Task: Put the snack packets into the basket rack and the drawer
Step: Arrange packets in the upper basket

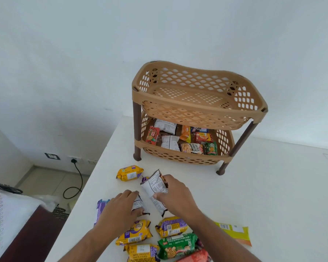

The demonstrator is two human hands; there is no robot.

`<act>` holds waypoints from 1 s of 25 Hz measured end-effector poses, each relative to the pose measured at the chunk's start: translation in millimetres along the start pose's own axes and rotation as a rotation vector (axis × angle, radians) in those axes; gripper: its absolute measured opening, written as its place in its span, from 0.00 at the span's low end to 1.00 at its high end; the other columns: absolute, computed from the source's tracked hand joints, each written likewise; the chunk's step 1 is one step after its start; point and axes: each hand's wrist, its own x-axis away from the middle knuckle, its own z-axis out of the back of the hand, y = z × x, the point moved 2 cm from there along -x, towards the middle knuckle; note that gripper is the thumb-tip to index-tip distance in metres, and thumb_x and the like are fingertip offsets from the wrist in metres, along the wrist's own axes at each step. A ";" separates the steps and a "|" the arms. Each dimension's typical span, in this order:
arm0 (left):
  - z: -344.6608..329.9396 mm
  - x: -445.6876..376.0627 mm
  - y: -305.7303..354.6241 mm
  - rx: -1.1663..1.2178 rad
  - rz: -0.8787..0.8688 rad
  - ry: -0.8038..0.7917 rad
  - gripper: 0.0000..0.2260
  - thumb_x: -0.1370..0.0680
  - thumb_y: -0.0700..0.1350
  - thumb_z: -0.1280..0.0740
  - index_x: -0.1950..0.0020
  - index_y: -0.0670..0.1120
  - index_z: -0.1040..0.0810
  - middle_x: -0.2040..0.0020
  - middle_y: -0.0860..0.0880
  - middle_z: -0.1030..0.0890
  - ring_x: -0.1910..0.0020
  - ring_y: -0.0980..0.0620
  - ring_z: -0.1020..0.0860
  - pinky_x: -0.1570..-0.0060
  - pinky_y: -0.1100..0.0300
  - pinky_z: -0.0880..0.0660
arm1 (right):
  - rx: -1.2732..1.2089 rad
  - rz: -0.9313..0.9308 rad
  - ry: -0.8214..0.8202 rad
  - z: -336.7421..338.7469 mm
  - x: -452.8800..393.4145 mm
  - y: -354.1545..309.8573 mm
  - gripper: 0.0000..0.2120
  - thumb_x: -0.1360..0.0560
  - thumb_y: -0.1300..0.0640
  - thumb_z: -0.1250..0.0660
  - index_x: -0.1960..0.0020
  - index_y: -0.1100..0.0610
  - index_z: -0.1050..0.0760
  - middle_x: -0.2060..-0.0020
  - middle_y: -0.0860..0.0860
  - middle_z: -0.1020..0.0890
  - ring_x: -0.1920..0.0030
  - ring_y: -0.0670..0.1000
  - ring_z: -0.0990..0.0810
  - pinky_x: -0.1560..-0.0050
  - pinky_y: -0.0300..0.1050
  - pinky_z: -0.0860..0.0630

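Note:
A tan two-tier basket rack [257, 112] stands at the back of the white table. Its top basket is empty, and its lower basket [180, 157] holds several snack packets. My right hand [175, 195] grips a white and brown packet [154, 186] lifted off the table. My left hand [119, 208] closes on a second white packet [140, 205] lying on the table. Yellow packets [129, 173] [134, 233] [170, 225], a green packet [176, 244], a purple packet [100, 208] and a yellow-orange one [235, 233] lie around my hands. No drawer is in view.
The white table [273, 195] has bare surface to the right of my hands. Its left edge drops to a tiled floor with a black cable [78, 178] plugged into a wall socket. A dark wooden piece of furniture with a printed cloth [6, 224] stands at lower left.

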 end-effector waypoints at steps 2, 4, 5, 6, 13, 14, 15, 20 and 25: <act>14.3 -0.4 7.0 0.011 -0.028 0.018 0.27 0.20 0.63 0.39 0.23 0.56 0.35 0.31 0.58 0.27 0.35 0.55 0.27 0.40 0.59 0.29 | -0.024 0.015 0.038 25.8 5.5 -6.2 0.18 0.28 0.42 0.29 0.41 0.44 0.28 0.51 0.43 0.18 0.53 0.46 0.20 0.50 0.50 0.21; 38.3 -1.7 16.5 0.052 -0.072 0.049 0.25 0.21 0.65 0.39 0.25 0.59 0.34 0.33 0.60 0.26 0.36 0.56 0.26 0.43 0.60 0.28 | -0.043 0.055 0.113 61.9 10.5 -17.8 0.19 0.27 0.44 0.28 0.39 0.45 0.27 0.50 0.41 0.19 0.52 0.45 0.20 0.48 0.49 0.21; 53.9 -2.8 23.4 0.078 -0.107 0.074 0.23 0.22 0.66 0.40 0.28 0.61 0.32 0.36 0.62 0.24 0.38 0.57 0.25 0.47 0.62 0.28 | -0.057 0.089 0.158 82.7 13.6 -26.3 0.20 0.27 0.44 0.27 0.38 0.45 0.27 0.50 0.40 0.19 0.53 0.42 0.20 0.50 0.46 0.21; 72.6 -3.9 31.4 0.099 -0.148 0.102 0.21 0.24 0.67 0.40 0.33 0.63 0.31 0.40 0.63 0.23 0.42 0.59 0.24 0.51 0.65 0.29 | -0.065 0.132 0.211 105.7 16.6 -36.0 0.19 0.26 0.45 0.26 0.38 0.46 0.26 0.52 0.39 0.19 0.54 0.39 0.21 0.54 0.41 0.22; 225.7 -34.4 102.2 0.162 -0.447 0.447 0.25 0.25 0.67 0.37 0.31 0.58 0.27 0.43 0.61 0.21 0.56 0.67 0.25 0.56 0.63 0.28 | -0.030 0.371 0.575 254.9 19.2 -111.4 0.17 0.25 0.48 0.27 0.38 0.45 0.26 0.53 0.39 0.19 0.60 0.32 0.20 0.70 0.25 0.28; 245.3 -42.0 111.5 0.179 -0.488 0.476 0.25 0.25 0.66 0.36 0.30 0.57 0.27 0.43 0.60 0.21 0.56 0.69 0.25 0.58 0.64 0.28 | -0.018 0.388 0.612 271.4 13.5 -116.6 0.18 0.24 0.48 0.28 0.36 0.46 0.26 0.50 0.40 0.18 0.57 0.33 0.20 0.66 0.27 0.27; 263.1 -51.2 120.2 0.195 -0.528 0.485 0.25 0.24 0.65 0.35 0.29 0.56 0.28 0.43 0.59 0.22 0.57 0.71 0.25 0.59 0.66 0.27 | -0.002 0.399 0.645 285.5 6.7 -120.0 0.18 0.24 0.48 0.28 0.36 0.46 0.26 0.49 0.40 0.18 0.55 0.36 0.19 0.63 0.31 0.28; 321.6 -127.4 147.2 0.147 -0.547 0.444 0.28 0.22 0.58 0.31 0.23 0.54 0.32 0.44 0.62 0.28 0.35 0.54 0.33 0.39 0.51 0.34 | 0.214 0.333 0.680 321.4 -43.9 -112.0 0.16 0.25 0.51 0.29 0.39 0.52 0.26 0.51 0.48 0.19 0.52 0.53 0.22 0.54 0.48 0.28; 314.2 -214.3 149.4 -0.058 -0.472 0.301 0.25 0.24 0.60 0.30 0.27 0.60 0.29 0.48 0.55 0.30 0.39 0.50 0.39 0.43 0.52 0.43 | 0.465 0.162 0.401 321.6 -96.7 -92.4 0.12 0.25 0.55 0.29 0.44 0.56 0.27 0.51 0.54 0.20 0.51 0.57 0.22 0.48 0.55 0.23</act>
